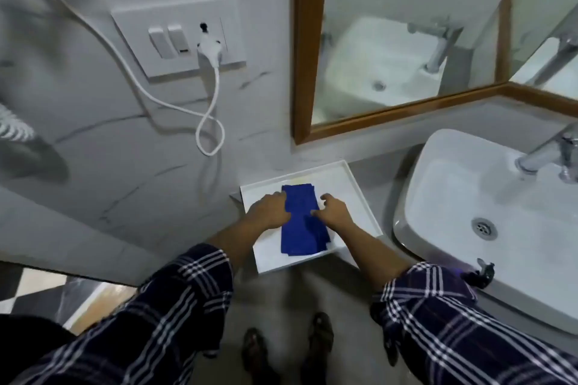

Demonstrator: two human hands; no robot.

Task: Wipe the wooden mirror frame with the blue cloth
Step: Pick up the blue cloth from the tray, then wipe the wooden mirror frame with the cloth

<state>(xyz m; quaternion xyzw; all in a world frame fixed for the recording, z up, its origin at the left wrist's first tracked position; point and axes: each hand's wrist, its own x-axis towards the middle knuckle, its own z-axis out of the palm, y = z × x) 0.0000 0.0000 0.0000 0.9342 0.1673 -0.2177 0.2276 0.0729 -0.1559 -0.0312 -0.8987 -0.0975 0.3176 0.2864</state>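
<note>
**Cloth pickup, frame not wiped yet**

Folded dark-blue cloth (301,222) lies flat in a shallow white rectangular tray (359,197) on the grey counter, just left of the white ceramic basin (438,197). Brown wooden mirror frame (308,40) hangs on the wall above the tray, apart from the cloth.

Step in hand looks like the grab. To do it well: pinch through all folded layers so the cloth comes up as one pad, keep the tray from sliding, then lift toward the frame's lower left corner and wipe along the rail, keeping clear of the white cable (212,109) hanging from the wall socket.

Left hand (270,209): palm down, fingers loosely spread, tips resting on the cloth's left edge; no closed grip. Right hand (333,209): palm down, fingers half curled, thumb touching the cloth's right edge; nothing lifted, whether it has pinched the fabric cannot be told. Both forearms reach forward, checked sleeves pushed up.
</note>
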